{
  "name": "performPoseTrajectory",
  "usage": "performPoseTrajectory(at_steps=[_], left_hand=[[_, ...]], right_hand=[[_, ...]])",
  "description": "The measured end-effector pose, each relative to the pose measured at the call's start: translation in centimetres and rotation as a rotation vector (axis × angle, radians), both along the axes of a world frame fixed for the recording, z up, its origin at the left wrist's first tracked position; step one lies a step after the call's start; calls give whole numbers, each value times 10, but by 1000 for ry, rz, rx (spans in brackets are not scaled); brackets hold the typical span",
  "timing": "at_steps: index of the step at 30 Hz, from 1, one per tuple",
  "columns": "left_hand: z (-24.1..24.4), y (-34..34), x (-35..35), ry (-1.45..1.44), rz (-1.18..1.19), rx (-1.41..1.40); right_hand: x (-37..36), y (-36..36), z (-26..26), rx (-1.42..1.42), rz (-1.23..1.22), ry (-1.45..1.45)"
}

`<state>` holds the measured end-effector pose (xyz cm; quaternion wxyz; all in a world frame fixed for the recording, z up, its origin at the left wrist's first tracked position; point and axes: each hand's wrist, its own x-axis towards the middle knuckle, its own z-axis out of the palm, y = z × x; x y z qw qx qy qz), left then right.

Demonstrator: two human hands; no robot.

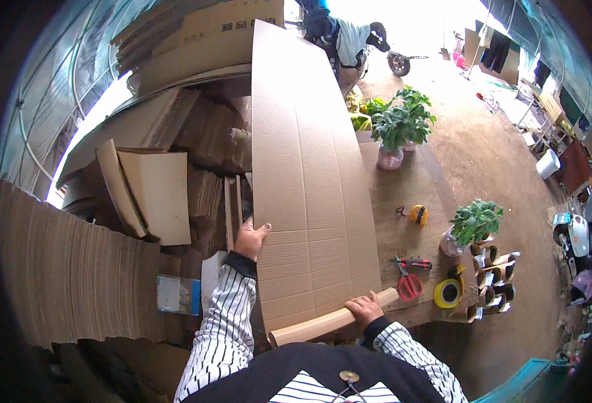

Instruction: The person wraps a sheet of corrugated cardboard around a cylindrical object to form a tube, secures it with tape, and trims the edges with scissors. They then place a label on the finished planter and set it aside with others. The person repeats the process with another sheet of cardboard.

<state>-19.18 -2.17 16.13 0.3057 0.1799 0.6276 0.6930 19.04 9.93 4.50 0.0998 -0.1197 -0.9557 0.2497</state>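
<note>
A long sheet of corrugated cardboard [311, 191] with crease lines lies lengthwise before me on a wooden table. My left hand [251, 239] grips its left edge, the thumb on top and the fingers hidden at the edge. Across the near end lies a cardboard tube or rolled sheet [326, 322], and my right hand [364, 308] rests over its right part, fingers curled on it. Just right of the tube are red-handled scissors [410, 287], a red and black utility knife [417, 263] and a roll of yellow tape [447, 293]. Farther up sits a yellow tape measure [419, 214].
Potted leafy plants [402, 121] stand along the table's right side, another plant [475, 221] nearer. Several short cardboard tubes [495, 282] cluster at the right edge. Stacked cardboard [74, 267] fills the left. A scooter [351, 50] is parked beyond; a white bucket [548, 163] stands far right.
</note>
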Motion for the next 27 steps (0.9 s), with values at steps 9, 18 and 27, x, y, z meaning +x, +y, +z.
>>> performPoseTrajectory(at_steps=[9,18,27], left_hand=[[-8,-7,9,-32,-54,-9],[-30,-14,5,135,-83,-146],[-78,-12,1,129,-81,-150]], right_hand=[[3,-11,-6,-68,63,-171],[10,-16,-6,-104,116,-281],[23,-32,-37,-141,210,-339]])
